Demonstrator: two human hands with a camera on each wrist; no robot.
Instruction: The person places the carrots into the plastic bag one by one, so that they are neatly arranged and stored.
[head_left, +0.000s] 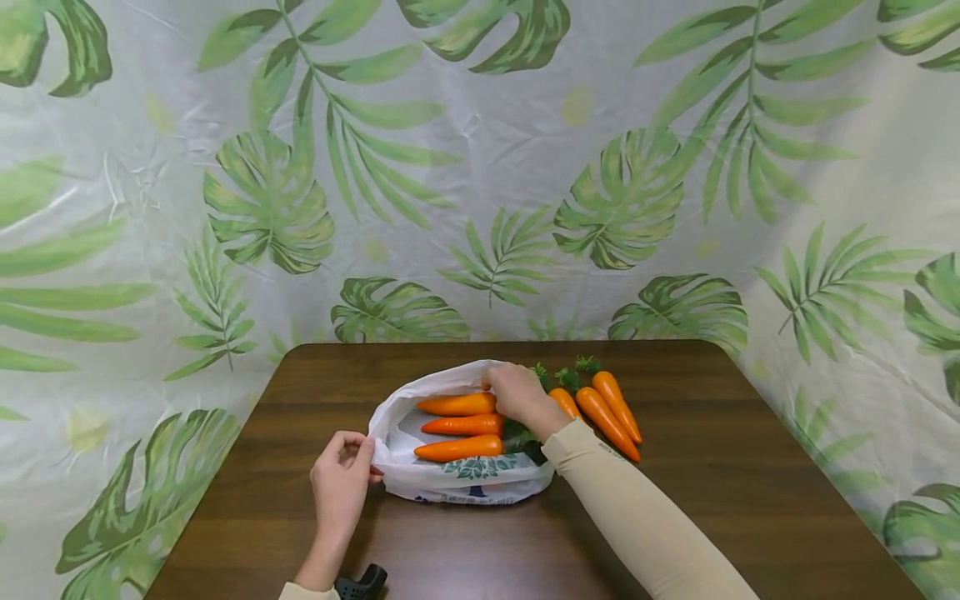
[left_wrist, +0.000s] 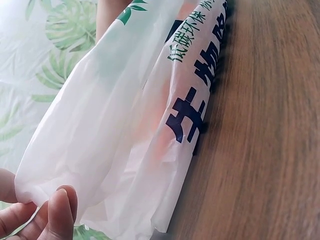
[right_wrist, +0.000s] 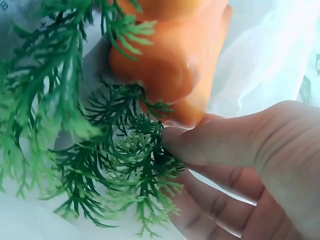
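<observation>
A white plastic bag (head_left: 401, 479) with printed leaves and dark lettering lies on its side, its mouth spread. My left hand (head_left: 339, 479) pinches the bag's left rim between thumb and fingers; the left wrist view shows the thumb (left_wrist: 61, 212) on the plastic. Three orange carrots lie inside, tips to the left. My right hand (head_left: 517, 396) reaches into the bag's right part and pinches the farthest carrot (head_left: 453, 405) where its leaves begin. Below it are the middle carrot (head_left: 459, 426) and the nearest carrot (head_left: 457, 449). Green leafy tops (right_wrist: 135, 155) hang beside the right thumb.
Several more carrots (head_left: 609, 423) with green tops (head_left: 567, 379) lie on the brown wooden table (head_left: 712, 467), right of the bag and partly behind the right forearm. A black strap-like object (head_left: 362, 583) is by the left wrist. A leaf-patterned sheet (head_left: 495, 167) hangs behind the table.
</observation>
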